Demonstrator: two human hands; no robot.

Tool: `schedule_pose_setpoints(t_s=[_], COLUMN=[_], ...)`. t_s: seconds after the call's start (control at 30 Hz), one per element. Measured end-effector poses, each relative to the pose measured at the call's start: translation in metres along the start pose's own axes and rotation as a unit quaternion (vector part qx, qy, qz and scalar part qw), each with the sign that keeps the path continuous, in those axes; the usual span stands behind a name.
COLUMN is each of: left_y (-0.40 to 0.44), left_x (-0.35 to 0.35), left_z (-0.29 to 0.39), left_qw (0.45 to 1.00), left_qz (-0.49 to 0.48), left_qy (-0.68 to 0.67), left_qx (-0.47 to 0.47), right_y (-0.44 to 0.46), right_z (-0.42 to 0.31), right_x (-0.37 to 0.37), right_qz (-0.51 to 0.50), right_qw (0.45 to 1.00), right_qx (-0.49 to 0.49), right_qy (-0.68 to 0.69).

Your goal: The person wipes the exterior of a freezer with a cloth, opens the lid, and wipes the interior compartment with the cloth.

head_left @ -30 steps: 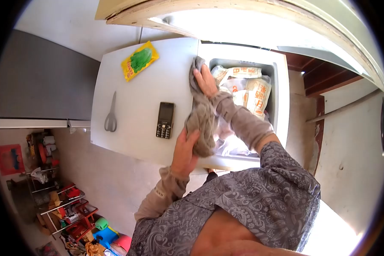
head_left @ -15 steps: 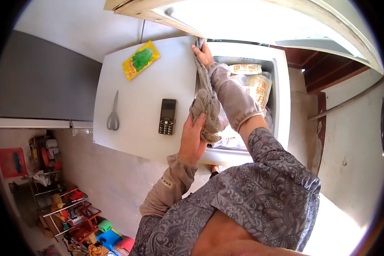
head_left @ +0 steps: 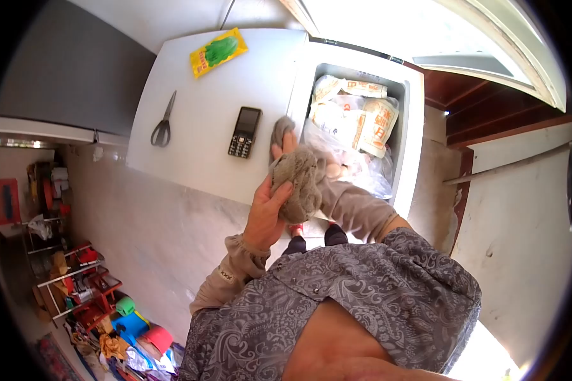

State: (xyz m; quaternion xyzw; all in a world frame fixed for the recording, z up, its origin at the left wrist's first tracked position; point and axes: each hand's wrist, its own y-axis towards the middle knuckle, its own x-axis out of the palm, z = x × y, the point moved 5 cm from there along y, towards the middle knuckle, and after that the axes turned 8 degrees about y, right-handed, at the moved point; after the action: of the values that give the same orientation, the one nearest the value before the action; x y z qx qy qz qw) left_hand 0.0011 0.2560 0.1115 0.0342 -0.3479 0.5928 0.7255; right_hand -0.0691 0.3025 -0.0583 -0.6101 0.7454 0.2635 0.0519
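A grey-brown cloth is bunched up near the front edge of the white freezer. My left hand grips its lower part, thumb on top. My right hand, partly hidden behind the cloth, presses another fold of it on the white surface at the rim. Left of the hands, a black keypad phone lies on the white lid. Grey scissors and a yellow packet with a green picture lie farther left and back. Right of the hands, the open compartment holds printed bags and clear plastic bags.
A dark grey panel stands at the left. At the lower left are a metal rack, a blue container and a pink one. Dark red shelves stand at the right, and a pale-framed door or window is above.
My right hand has come from the back of the rim toward the front, bringing the cloth closer to my left hand. The cloth is now bunched instead of stretched. The view has shifted.
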Motion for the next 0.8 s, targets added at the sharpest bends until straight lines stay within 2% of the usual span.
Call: schedule_pose_setpoints(t_s=[0.1, 0.2, 0.27, 0.3, 0.37, 0.4, 0.43, 0.5, 0.57, 0.63, 0.67, 0.73, 0.8], left_y=[-0.025, -0.040, -0.041, -0.042, -0.039, -0.039, -0.040, -0.040, -0.047, -0.054, -0.055, -0.053, -0.047], left_x=[-0.006, -0.010, -0.014, -0.016, -0.019, -0.020, -0.024, -0.033, -0.042, -0.051, -0.055, -0.055, -0.047], left_z=[-0.013, -0.020, -0.018, -0.016, -0.011, -0.008, -0.009, -0.009, -0.005, -0.001, 0.000, 0.004, 0.008], left_qw=[0.999, 0.999, 0.999, 0.999, 0.999, 0.998, 0.999, 0.999, 1.000, 1.000, 1.000, 0.999, 0.998], left_qz=[0.053, 0.051, 0.048, 0.045, 0.041, 0.038, 0.035, 0.026, 0.006, -0.008, -0.016, -0.037, -0.058], left_qy=[-0.007, -0.008, -0.001, 0.002, 0.021, 0.030, 0.020, 0.003, -0.005, -0.011, -0.010, -0.008, -0.005], left_qx=[-0.002, 0.000, 0.008, 0.011, 0.025, 0.032, 0.030, 0.026, 0.012, -0.002, -0.007, -0.012, -0.014], right_y=[-0.048, -0.071, -0.015, 0.016, 0.086, 0.110, 0.122, 0.108, 0.064, 0.004, -0.028, -0.033, 0.004], right_z=[0.010, 0.037, 0.024, 0.020, 0.041, 0.033, 0.039, 0.058, 0.008, -0.012, -0.002, -0.007, -0.031], right_x=[0.019, 0.051, 0.024, 0.013, 0.011, -0.001, -0.004, 0.017, -0.002, -0.012, -0.011, -0.031, -0.065], right_qz=[-0.011, 0.012, 0.013, -0.002, 0.050, 0.029, 0.032, 0.006, -0.010, -0.009, -0.037, -0.062, -0.058], right_qw=[0.997, 0.986, 0.981, 0.990, 0.987, 0.971, 0.982, 0.997, 0.988, 0.992, 0.972, 0.925, 0.882], right_qx=[0.074, 0.143, 0.162, 0.105, -0.071, 0.088, 0.062, -0.071, 0.115, 0.084, 0.118, 0.208, 0.324], right_qy=[0.032, 0.086, 0.107, 0.091, 0.138, 0.221, 0.176, 0.031, 0.107, 0.095, 0.198, 0.312, 0.337])
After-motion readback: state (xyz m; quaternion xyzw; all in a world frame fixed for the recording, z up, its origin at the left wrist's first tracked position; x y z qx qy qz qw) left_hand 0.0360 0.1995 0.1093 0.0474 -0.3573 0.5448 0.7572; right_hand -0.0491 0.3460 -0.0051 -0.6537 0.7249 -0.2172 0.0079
